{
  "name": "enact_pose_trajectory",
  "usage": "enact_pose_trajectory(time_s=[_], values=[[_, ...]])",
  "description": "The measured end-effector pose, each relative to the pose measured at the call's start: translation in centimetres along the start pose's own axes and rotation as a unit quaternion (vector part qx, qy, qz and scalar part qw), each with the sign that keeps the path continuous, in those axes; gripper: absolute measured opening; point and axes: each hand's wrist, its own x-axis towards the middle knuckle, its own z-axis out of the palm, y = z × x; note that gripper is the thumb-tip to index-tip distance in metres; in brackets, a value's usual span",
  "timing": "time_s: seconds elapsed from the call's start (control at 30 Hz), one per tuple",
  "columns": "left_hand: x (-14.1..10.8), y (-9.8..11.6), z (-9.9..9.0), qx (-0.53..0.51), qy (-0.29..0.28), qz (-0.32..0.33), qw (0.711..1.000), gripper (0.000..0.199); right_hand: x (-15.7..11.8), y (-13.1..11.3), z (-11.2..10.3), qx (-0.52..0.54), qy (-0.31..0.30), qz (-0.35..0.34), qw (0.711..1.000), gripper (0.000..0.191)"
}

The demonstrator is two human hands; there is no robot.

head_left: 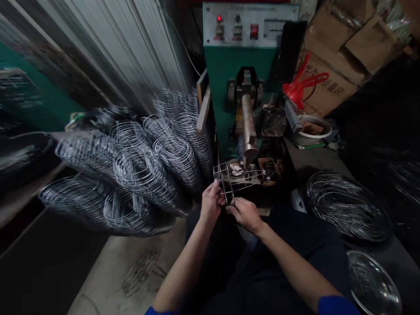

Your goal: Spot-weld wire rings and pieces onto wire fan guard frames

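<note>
My left hand (pixel 211 202) is closed on the left end of a thin wire frame (pixel 241 183), thumb uppermost. On the frame's near side, my right hand (pixel 245 213) pinches its wire close to the left hand. The frame reaches to the right, below the metal arm (pixel 248 127) of a green machine (pixel 216 78). Whether the wire touches the arm's tip cannot be made out. A small round plate with pale scraps lies under the tip.
Stacks of wire rings (pixel 141 175) fill the left. On the right are a bowl (pixel 310 139) beneath red-handled scissors (pixel 297 92), cardboard boxes (pixel 341 87), bundled wires (pixel 344 208) and a shiny round dish (pixel 374 282). A loose wire piece (pixel 141 273) lies on the floor.
</note>
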Motion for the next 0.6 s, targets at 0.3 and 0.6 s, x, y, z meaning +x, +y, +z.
enact_pose_trajectory(time_s=[0.3, 0.6], values=[[1.0, -0.2, -0.2, -0.019, -0.009, -0.016, 1.0, 0.049, 0.5, 0.6, 0.4, -0.013, 0.001, 0.009, 1.0, 0.03], [2.0, -0.6, -0.4, -0.003, -0.002, 0.006, 1.0, 0.048, 1.2, 1.3, 1.0, -0.019, 0.007, 0.008, 1.0, 0.029]])
